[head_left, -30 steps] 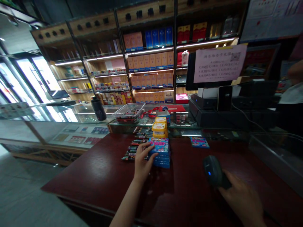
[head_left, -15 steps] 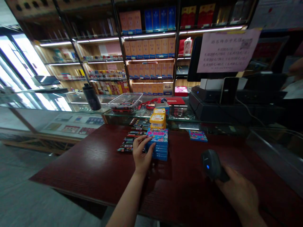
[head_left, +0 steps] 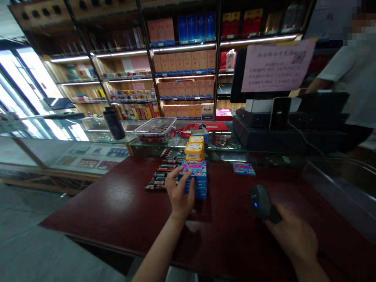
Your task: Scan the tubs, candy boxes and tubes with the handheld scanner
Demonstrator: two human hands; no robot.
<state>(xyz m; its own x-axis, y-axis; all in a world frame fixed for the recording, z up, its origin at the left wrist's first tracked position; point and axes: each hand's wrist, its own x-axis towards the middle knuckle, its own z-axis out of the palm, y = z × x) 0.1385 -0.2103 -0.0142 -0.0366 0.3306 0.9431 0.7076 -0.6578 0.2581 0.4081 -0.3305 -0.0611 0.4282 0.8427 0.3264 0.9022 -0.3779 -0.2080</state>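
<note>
My left hand [head_left: 179, 191] grips the left side of a stack of flat blue packs [head_left: 196, 179] on the dark red counter [head_left: 117, 211], thumb and fingers bent around its near corner. Behind the stack stand two yellow tubs [head_left: 194, 149]. A row of slim colourful bars [head_left: 161, 175] lies just left of the stack. My right hand [head_left: 295, 239] holds a black barcode scanner [head_left: 261, 203] with a blue light, its head aimed toward the stack. A single blue pack [head_left: 244, 169] lies apart to the right.
A clear plastic tray [head_left: 155, 129] and a black tumbler [head_left: 113, 123] sit on the glass counter behind. A till with a screen and pink notice [head_left: 276, 66] stands at the right, where a person in a grey shirt [head_left: 346, 78] stands. Shelves of boxes fill the back wall.
My left hand has closed further around the stack's near left corner. The view has shifted a little, and the person behind the till has come into sight. The scanner has barely moved.
</note>
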